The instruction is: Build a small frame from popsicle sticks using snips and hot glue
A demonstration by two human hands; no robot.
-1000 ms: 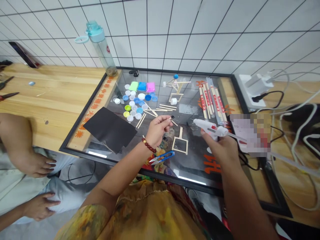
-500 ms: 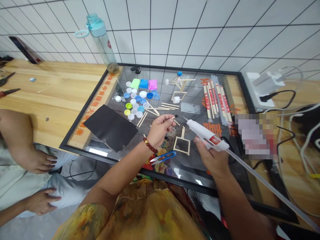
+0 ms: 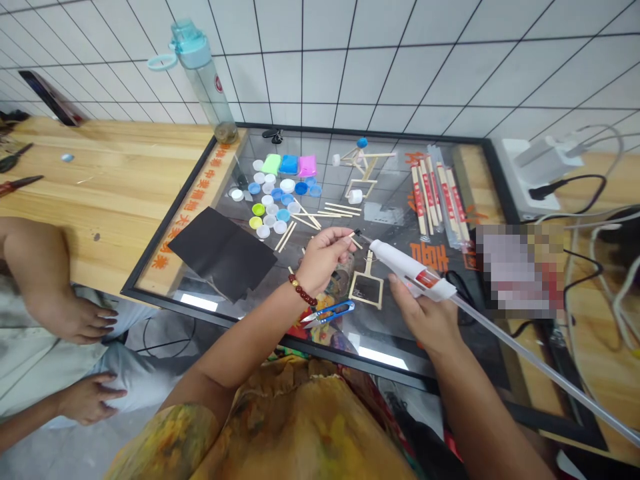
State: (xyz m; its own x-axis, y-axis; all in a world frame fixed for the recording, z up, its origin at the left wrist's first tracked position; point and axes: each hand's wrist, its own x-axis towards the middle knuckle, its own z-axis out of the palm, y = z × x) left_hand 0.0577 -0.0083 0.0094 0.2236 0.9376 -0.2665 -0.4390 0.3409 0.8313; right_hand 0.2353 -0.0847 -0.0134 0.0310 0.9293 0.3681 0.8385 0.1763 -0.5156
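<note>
My left hand [image 3: 327, 257] pinches a short wooden stick [image 3: 355, 241] that has a small black piece at its end. Wrapped round a white glue gun [image 3: 407, 267] is my right hand [image 3: 430, 317]; a long clear glue stick [image 3: 530, 370] trails from the gun's rear. The gun's nozzle points left and is at the black piece; whether they touch I cannot tell. Below the hands lies a small square stick frame with a handle [image 3: 367, 290]. Blue-handled thread snips [image 3: 330, 313] rest beside it, near my left wrist.
Bottle caps [image 3: 283, 215], loose sticks [image 3: 340, 211] and a black sheet [image 3: 223, 253] lie on the glass-topped table. A stick model [image 3: 364, 167] stands behind, with wrapped chopsticks [image 3: 430, 193] to its right. A power strip and cables [image 3: 540, 190] are far right. Another person's hands [image 3: 85, 320] are at left.
The glue gun's nozzle has moved left and closed the gap to the black piece on the stick. My left hand stays pinched in nearly the same spot.
</note>
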